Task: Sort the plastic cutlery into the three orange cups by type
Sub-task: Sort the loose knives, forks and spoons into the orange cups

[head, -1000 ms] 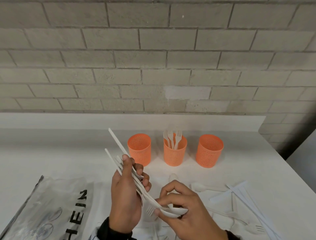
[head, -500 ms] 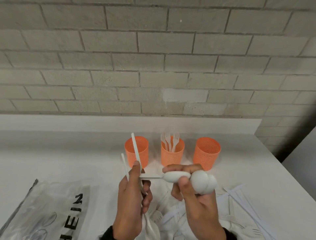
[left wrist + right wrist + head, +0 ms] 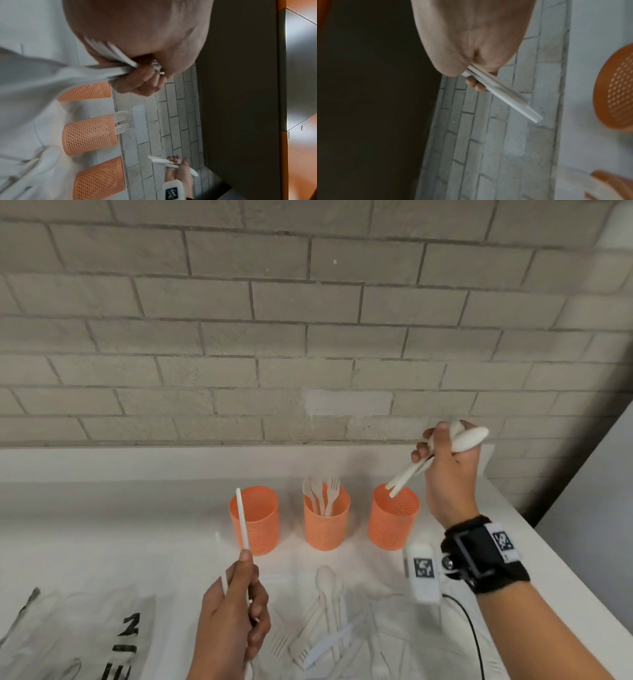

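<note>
Two spoons (image 3: 455, 440), seemingly, in right hand (image 3: 448, 474) above right cup (image 3: 394, 517).

The right forearm is bare, with a black wrist strap (image 3: 484, 556) carrying a black camera box, a white block (image 3: 423, 571) and white tabs printed with black square codes; a thin black cable (image 3: 474, 635) trails from it.
</note>
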